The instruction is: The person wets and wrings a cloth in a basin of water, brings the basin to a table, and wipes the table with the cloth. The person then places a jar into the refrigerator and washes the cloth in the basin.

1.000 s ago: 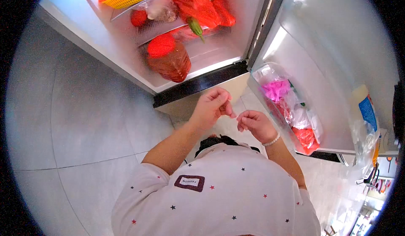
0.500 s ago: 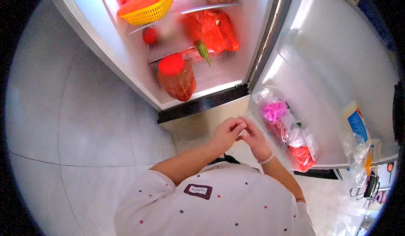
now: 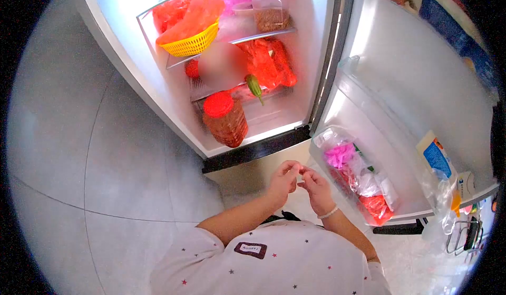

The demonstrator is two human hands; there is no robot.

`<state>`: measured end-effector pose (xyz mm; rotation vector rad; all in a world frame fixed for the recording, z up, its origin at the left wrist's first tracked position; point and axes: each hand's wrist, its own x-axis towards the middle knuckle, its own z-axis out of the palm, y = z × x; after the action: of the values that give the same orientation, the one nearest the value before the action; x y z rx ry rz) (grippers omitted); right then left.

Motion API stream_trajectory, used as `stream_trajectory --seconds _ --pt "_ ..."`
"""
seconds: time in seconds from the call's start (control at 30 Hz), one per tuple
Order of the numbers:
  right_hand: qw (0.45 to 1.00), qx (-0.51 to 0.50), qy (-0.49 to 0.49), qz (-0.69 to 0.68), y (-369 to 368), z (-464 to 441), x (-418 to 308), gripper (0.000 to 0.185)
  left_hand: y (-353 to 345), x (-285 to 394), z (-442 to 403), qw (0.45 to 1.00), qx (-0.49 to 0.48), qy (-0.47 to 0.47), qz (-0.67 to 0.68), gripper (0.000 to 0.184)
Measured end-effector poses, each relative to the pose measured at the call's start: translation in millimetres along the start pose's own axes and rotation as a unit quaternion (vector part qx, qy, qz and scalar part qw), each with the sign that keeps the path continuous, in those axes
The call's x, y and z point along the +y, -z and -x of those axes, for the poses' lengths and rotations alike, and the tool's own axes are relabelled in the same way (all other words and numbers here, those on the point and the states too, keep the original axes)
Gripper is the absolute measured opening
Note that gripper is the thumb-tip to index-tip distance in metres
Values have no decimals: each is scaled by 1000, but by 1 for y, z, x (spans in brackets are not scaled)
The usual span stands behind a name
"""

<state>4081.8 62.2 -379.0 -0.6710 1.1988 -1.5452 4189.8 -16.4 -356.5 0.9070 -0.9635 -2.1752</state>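
In front of my body, just outside the open fridge (image 3: 258, 145), both hands meet at the fingertips. My left hand (image 3: 283, 184) is closed in a pinch, thumb against index finger. My right hand (image 3: 317, 192), with a light bracelet at the wrist, is also pinched and touches the left fingertips. Whether anything small sits between the fingers cannot be made out. Nearest the hands on the fridge floor stands a large red-lidded jar (image 3: 225, 120) with reddish-brown contents. A green vegetable (image 3: 254, 87) hangs over the edge of the shelf above, beside a red plastic bag (image 3: 268, 63).
A yellow basket (image 3: 191, 45) holding red bags sits on an upper shelf, near a clear red-lidded jar (image 3: 270, 8). The fridge door (image 3: 400, 105) stands open on the right; its low bin (image 3: 337, 192) is filled with plastic bags. Grey floor tiles (image 3: 132, 158) lie left.
My view has tilted up slightly, so the fridge contents sit lower and more of the upper shelf shows. My fingers have shifted from overlapping to meeting at the tips.
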Motion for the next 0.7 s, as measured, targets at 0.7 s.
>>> stream_trajectory --seconds 0.7 --pt "958 25 102 265 10 1 -7 22 25 -13 -8 998 -22 11 -52 13"
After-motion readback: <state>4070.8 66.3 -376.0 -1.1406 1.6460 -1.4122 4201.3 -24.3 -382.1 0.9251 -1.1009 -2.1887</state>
